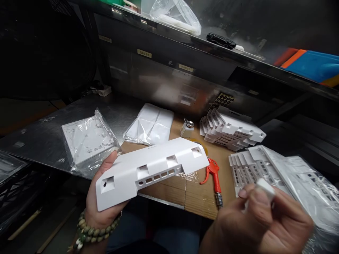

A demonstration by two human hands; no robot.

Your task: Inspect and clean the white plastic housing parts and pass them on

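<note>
My left hand (103, 197), with a beaded bracelet at the wrist, grips a white plastic housing panel (156, 162) by its left end. Square recesses and a row of rectangular port openings run along the panel's near side. At the lower right, my right hand (262, 222) is closed, slightly blurred, and pinches a small white block (265, 187) between thumb and fingers. The block's exact kind is unclear. Between the two hands a red air blow gun (213, 176) lies on the cardboard, its trigger end partly behind the panel's right tip.
Similar white panels stand stacked (233, 127) at the back right. Bagged panels (299, 187) lie below them. A bagged white plate (90, 137) and flat plastic bags (150, 123) are at left. A small pump bottle (187, 128) stands behind. Overhead runs a metal shelf (169, 42).
</note>
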